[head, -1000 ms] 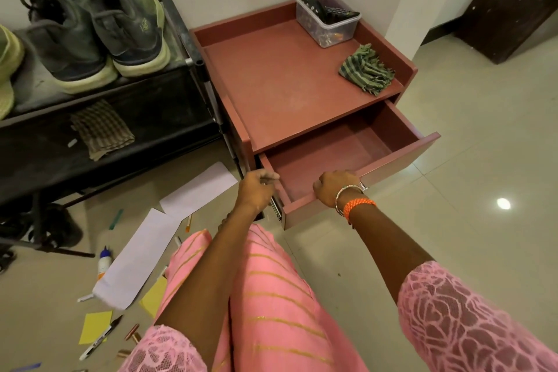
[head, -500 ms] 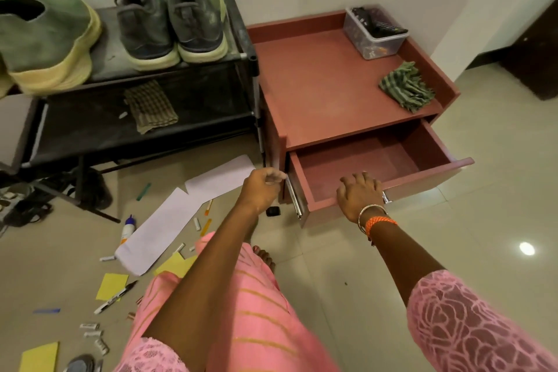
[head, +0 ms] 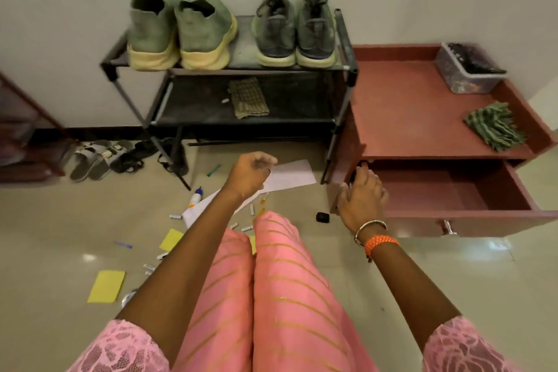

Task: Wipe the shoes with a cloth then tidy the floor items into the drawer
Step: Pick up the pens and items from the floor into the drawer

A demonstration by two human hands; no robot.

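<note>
A: Where are the shoes?
B: Four shoes sit on the top shelf of the rack (head: 345, 69) against the far wall. The green pair (head: 181, 36) is on the left, heels toward the camera, and the grey pair (head: 294, 30) is on the right, just beside it.

A: And the cloth?
B: A checked cloth (head: 248, 97) lies folded on the rack's middle shelf. A green cloth (head: 495, 125) lies crumpled on the cabinet (head: 407, 106) to the right, near a clear box (head: 466, 75) at the cabinet's far corner.

A: The drawer?
B: The drawer (head: 471, 219) is pulled out toward the near side, and its inside shows bare wood.

A: What is on the floor?
B: White paper (head: 290, 175) lies near the rack's feet, with a glue bottle (head: 195, 196) to its left. Yellow notes (head: 106, 285) lie nearer and further left, with small caps and pens scattered between. A small black thing (head: 322, 217) lies just left of the drawer's front.

A: What of the hands?
B: The left hand (head: 250, 175) hangs over the paper, fingers loosely curled and holding nothing. The right hand (head: 360, 195) is at the drawer's left front corner, fingers spread; whether it touches the wood cannot be told. That wrist wears a bangle (head: 369, 228) and an orange band (head: 381, 242).

A: Anything else?
B: Sandals (head: 96, 157) lie under the rack's left end.
</note>
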